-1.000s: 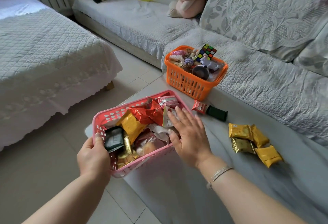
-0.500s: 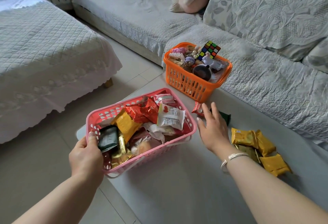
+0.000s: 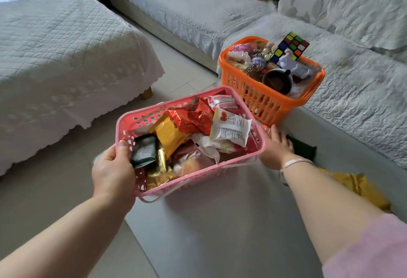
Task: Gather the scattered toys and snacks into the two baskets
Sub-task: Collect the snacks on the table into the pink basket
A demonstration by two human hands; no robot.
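1. Since a second earlier, right hand (image 3: 276, 146) gone from pink basket (image 3: 257, 130) to bench (image 3: 220, 229) at 3 o'clock.
2. Fingers straight, flat over red packet (image 3: 266, 128) and dark green packet (image 3: 305, 149), holding nothing.
3. Left hand (image 3: 113, 171) curled round basket rim at 8 o'clock, likely steadying it.
4. Orange basket (image 3: 259, 99), toy-filled, at 1 o'clock.
5. Yellow packets (image 3: 361, 186) loose, half hidden by forearm.

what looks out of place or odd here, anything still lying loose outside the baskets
Yes. A dark green packet and a red wrapper lie on the grey table under the right hand, and yellow packets sit loose further right. The pink basket, gripped by the left hand, overhangs the table's edge.
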